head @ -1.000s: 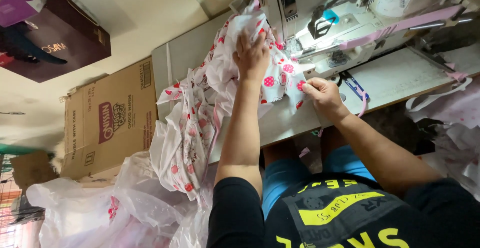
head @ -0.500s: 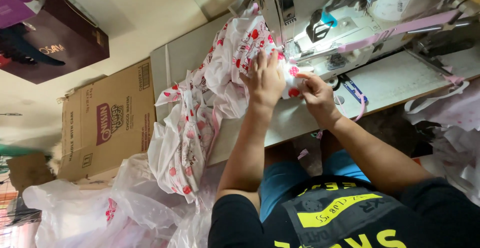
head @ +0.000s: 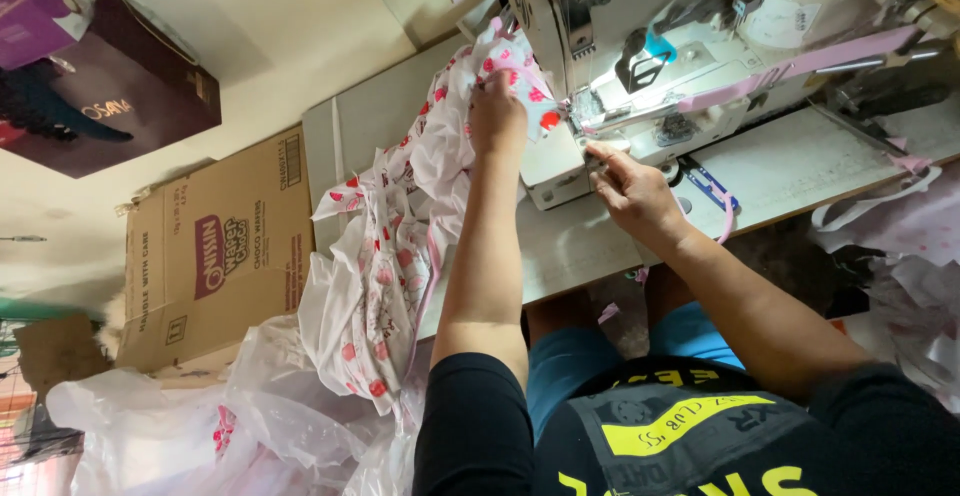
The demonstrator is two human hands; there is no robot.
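My left hand [head: 497, 116] grips a bunch of white fabric with red strawberry print [head: 400, 246] and holds it against the head of the white sewing machine [head: 690, 46]. The fabric hangs off the table's left edge toward the floor. My right hand [head: 630, 191] rests at the machine's base beside the needle area [head: 585, 111], fingers pinching the fabric edge there. A pink strip [head: 800, 61] runs across the machine's arm. A loop of pink trim [head: 725, 221] lies on the table just right of my right wrist.
The white sewing table [head: 800, 166] carries the machine. A brown cardboard box [head: 215, 256] stands to the left, with clear plastic bags [head: 200, 426] below it. A dark purple paper bag [head: 120, 86] sits at upper left. More pale fabric [head: 900, 246] piles up at right.
Both hands moved up toward the machine's needle. My left hand pushed the printed fabric further up against the machine head. The view tilted slightly.
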